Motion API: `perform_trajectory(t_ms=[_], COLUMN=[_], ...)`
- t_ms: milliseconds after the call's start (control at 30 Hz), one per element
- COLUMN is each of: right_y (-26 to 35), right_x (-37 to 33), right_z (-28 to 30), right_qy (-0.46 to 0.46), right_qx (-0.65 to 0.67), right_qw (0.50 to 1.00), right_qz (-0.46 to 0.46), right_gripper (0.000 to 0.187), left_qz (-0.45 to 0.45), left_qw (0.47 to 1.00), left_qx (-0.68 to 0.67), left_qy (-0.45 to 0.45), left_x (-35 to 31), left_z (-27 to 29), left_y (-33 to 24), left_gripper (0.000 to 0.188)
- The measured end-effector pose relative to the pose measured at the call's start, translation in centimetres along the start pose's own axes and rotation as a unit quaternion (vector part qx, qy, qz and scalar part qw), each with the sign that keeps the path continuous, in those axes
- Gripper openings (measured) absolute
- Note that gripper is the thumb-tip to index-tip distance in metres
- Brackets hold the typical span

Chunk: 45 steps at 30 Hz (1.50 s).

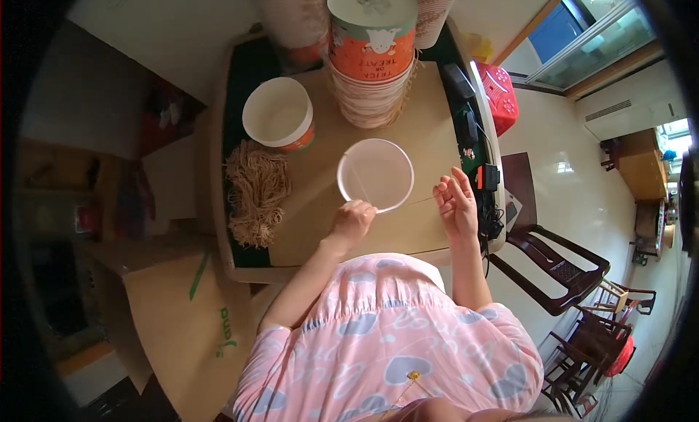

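A white paper bucket (376,176) stands at the middle of the cardboard-covered table, its open mouth facing up. My left hand (354,222) is closed at its near rim, with the fingertips against the edge. A thin pale line, perhaps a cord, runs inside the bucket toward those fingers. To the right of the bucket, apart from it, my right hand (457,203) is raised with its fingers bent in and drawn together. Whatever is between them is too small to make out. A bundle of tan twine cords (256,192) lies at the table's left side.
Another bucket (278,112) with an orange outside stands behind the twine. A tall stack of orange printed buckets (373,58) rises at the back, with more stacks beside it. Black adapters and cables (489,178) line the right edge. A large carton (182,313) stands at left.
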State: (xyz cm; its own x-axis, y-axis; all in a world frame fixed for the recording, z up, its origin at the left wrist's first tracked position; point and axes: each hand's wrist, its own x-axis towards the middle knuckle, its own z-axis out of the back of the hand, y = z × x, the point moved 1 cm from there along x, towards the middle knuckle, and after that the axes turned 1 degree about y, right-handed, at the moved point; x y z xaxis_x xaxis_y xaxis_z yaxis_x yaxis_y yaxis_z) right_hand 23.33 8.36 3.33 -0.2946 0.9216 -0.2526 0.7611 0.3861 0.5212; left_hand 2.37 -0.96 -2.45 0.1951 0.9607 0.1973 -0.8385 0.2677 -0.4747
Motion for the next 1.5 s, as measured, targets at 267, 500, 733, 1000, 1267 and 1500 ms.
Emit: perform_trajectory(t_ms=[267,500,733,1000,1267,1500], right_y=[-4.8,-9.0,-9.2,-9.1,-9.1,-7.9], right_x=[-0.9,2.0,3.5,4.4,4.5,4.4], right_z=[3.8,4.4,0.7,-2.3,-1.4,1.3], right_qy=[0.015,0.05,0.136,0.205,0.201,0.187], right_qx=[-0.429,-0.535,-0.606,-0.629,-0.628,-0.655], right_qw=[0.89,0.84,0.78,0.739,0.744,0.718], right_qz=[-0.152,-0.073,-0.071,-0.128,-0.107,-0.144], right_gripper=[0.016,0.012,0.016,0.022,0.023,0.019], left_qz=[0.105,0.18,0.229,0.232,0.189,0.206], left_qw=[0.987,0.98,0.937,0.938,0.939,0.928], left_qx=[-0.077,-0.076,-0.263,-0.257,-0.286,-0.309], left_qy=[-0.099,-0.017,-0.036,-0.013,-0.009,0.026], left_x=[0.8,2.9,3.6,3.2,3.1,3.1], left_z=[5.7,-0.8,4.1,5.0,4.1,1.9], left_y=[-1.7,0.6,2.3,2.6,2.0,1.7], left_gripper=[0.037,0.039,0.022,0.026,0.025,0.018])
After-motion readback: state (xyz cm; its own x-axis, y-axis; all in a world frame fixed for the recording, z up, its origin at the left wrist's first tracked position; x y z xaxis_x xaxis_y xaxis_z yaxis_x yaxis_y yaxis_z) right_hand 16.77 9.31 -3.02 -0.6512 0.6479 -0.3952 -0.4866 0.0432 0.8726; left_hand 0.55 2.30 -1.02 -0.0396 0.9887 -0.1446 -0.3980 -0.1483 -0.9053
